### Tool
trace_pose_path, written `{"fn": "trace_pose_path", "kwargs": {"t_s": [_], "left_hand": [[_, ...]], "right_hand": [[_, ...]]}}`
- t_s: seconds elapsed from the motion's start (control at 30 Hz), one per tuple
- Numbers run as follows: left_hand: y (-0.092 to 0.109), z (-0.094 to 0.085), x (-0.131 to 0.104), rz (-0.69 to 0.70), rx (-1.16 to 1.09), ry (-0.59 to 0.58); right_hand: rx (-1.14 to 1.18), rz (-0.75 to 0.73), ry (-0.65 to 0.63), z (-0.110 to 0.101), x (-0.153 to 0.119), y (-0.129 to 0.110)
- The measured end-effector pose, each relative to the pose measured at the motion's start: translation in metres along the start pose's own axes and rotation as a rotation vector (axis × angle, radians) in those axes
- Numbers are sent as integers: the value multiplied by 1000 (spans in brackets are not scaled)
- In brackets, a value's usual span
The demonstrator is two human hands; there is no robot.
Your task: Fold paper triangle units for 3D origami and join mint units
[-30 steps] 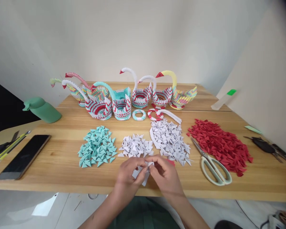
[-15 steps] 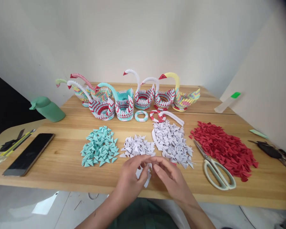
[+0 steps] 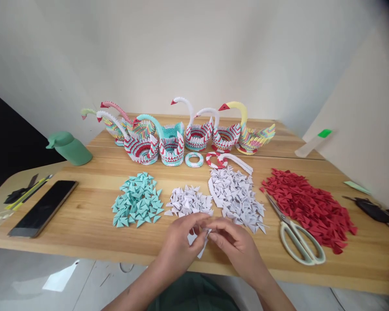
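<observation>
My left hand (image 3: 183, 242) and my right hand (image 3: 235, 246) meet at the front of the table, fingertips nearly touching. Between their thumbs and fingers they pinch a small white folded paper piece (image 3: 208, 231), mostly hidden by the fingers. Beneath and behind the left thumb, more white paper (image 3: 192, 238) shows near the table's edge. Just beyond the fingers lies a small heap of white paper triangles (image 3: 188, 201). A larger heap of white triangles (image 3: 238, 196) spreads to its right, and a teal heap of triangles (image 3: 138, 201) sits to the left.
Scissors (image 3: 300, 242) rest beside a red heap of triangles (image 3: 311, 203) on the right. Several paper swans (image 3: 171, 149) stand at the back, with a teal-white ring (image 3: 194, 163) before them. A phone (image 3: 44, 207) and a green bottle (image 3: 73, 149) are at left.
Both hands stay together and have shifted slightly, and more of the white paper piece shows between the thumbs. The whole view has moved a little.
</observation>
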State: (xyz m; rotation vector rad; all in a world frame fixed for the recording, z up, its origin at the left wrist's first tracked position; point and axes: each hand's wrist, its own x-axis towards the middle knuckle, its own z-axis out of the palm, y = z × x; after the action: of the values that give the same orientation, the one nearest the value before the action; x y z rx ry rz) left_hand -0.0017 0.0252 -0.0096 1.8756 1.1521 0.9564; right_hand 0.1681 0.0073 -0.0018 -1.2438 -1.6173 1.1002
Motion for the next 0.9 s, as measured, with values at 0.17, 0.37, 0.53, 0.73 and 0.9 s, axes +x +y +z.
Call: {"fn": "trace_pose_path", "kwargs": {"t_s": [0.17, 0.37, 0.53, 0.73, 0.9], "left_hand": [[2, 0, -1, 73, 23, 22], [7, -1, -4, 104, 66, 66], [6, 4, -4, 179, 114, 152], [2, 10, -5, 242, 145, 200], [1, 12, -6, 273, 163, 194]], "right_hand": [[-20, -10, 42, -1, 0, -2], [9, 10, 80, 1, 0, 0], [19, 29, 94, 2, -1, 1], [69, 79, 128, 4, 0, -1], [132, 111, 209, 10, 2, 3]]}}
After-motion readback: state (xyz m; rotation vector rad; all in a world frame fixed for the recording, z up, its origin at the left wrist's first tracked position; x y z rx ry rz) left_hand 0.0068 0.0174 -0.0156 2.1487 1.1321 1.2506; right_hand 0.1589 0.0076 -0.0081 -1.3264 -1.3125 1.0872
